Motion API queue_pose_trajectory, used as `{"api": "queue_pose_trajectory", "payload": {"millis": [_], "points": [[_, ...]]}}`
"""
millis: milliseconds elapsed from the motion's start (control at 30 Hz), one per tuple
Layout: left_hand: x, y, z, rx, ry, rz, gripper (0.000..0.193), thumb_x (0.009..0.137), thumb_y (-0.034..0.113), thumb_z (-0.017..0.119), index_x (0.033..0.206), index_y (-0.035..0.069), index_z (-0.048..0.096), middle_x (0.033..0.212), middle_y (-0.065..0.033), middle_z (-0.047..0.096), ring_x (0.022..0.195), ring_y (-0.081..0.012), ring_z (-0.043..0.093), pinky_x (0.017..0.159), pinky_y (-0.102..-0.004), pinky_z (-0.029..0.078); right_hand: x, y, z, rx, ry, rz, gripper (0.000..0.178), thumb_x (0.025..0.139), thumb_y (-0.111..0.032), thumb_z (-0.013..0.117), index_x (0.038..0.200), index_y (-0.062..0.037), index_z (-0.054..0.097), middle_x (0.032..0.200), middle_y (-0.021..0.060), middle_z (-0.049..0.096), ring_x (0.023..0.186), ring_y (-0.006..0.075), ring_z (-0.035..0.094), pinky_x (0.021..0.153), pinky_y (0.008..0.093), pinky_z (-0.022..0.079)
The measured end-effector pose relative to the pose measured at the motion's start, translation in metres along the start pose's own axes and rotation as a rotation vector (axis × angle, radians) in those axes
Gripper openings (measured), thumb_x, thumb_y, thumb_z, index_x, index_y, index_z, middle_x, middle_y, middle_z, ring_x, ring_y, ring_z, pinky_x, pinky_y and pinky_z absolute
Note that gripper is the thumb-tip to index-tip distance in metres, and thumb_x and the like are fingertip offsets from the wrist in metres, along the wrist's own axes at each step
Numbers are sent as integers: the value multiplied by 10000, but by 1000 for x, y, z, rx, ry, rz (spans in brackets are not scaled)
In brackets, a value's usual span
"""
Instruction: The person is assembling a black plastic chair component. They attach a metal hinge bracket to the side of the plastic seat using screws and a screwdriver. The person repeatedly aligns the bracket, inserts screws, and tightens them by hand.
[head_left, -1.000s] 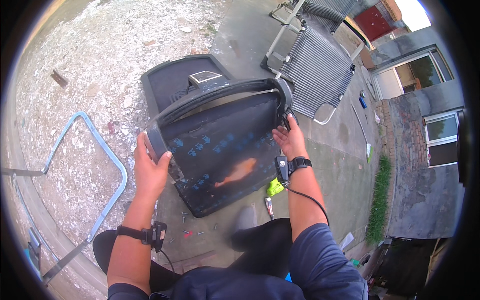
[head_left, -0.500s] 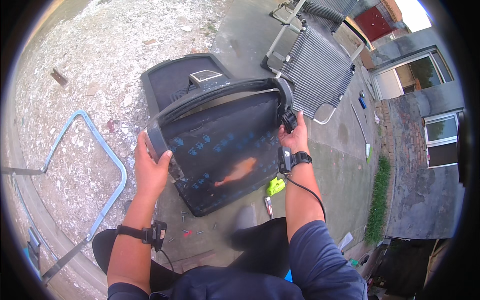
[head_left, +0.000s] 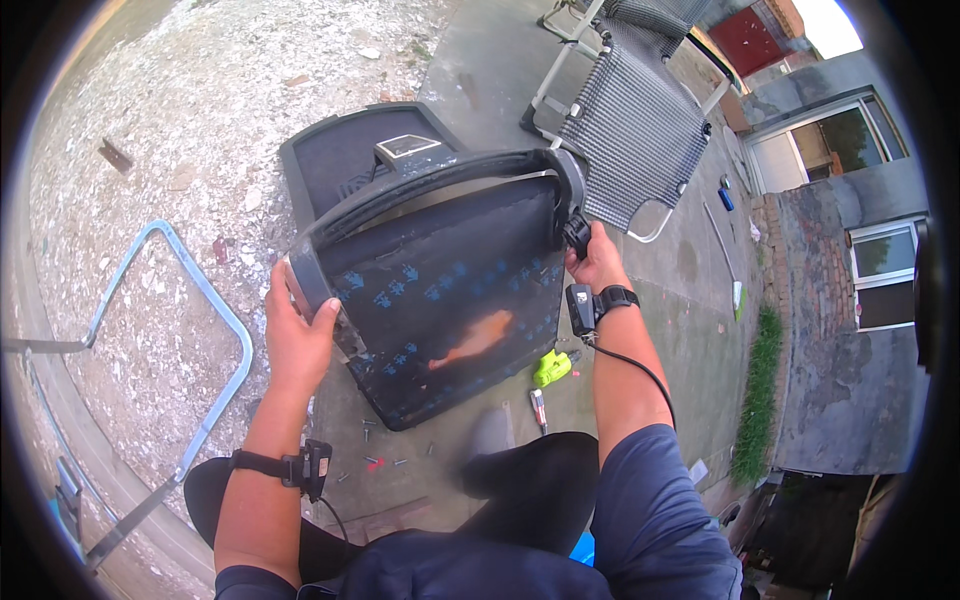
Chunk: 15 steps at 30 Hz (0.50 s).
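In front of me a black panel (head_left: 440,295) tilts above the concrete, with blue printed marks and a worn orange-brown patch. A curved black bar (head_left: 425,185) arches across its far side. My left hand (head_left: 300,335) is closed round the bar's grey left end, thumb on top. At the other end, my right hand (head_left: 602,262) has its fingers closed on a black knob (head_left: 577,236); part of its grip is hidden. Behind the bar lies a dark panel with a grey rim (head_left: 300,175), topped by a small framed block (head_left: 410,150).
A grey woven folding lounger (head_left: 640,125) stands at the far right. Several screws (head_left: 367,432), a yellow-green object (head_left: 552,368) and a small tube (head_left: 539,410) lie near my feet. A bent metal frame (head_left: 235,330) rests on white rubble (head_left: 200,120) at left.
My right forearm has swung outward to the right, and that hand has shifted slightly at the knob. The panel and my left hand have barely moved.
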<state>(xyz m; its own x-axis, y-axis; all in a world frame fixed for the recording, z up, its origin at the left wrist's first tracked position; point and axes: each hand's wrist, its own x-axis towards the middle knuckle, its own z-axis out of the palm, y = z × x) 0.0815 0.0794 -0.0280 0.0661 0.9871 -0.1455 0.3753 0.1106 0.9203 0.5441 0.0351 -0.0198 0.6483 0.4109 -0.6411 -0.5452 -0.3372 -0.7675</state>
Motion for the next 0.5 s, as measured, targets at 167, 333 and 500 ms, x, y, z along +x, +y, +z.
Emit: {"api": "queue_pose_trajectory", "payload": {"millis": [167,333,500], "points": [[1,-6,2,14,9,31,804,847,98,730,1512,17,285,1428,-244,430,1299,-358,499,1056,-413,440,-2,-1,-3,-100,0,-19,279,994,-383,522,950,-113,576,757,23,598,530,155,521,413,238,429],[1,-6,1,9,7,23,805,847,98,729,1513,16,284,1439,-245,423,1301,-355,501,1056,-408,440,-9,6,-14,-407,-62,-215,307,938,-337,614,1038,-49,574,817,62,602,609,159,552,434,279,419],[1,-5,4,-32,-8,12,809,850,105,729,1518,23,281,1445,-243,418,1287,-348,515,1049,-403,445,-6,26,-34,-804,1,-628,450,875,-312,711,1170,1,580,870,88,652,743,157,624,563,308,492]]}}
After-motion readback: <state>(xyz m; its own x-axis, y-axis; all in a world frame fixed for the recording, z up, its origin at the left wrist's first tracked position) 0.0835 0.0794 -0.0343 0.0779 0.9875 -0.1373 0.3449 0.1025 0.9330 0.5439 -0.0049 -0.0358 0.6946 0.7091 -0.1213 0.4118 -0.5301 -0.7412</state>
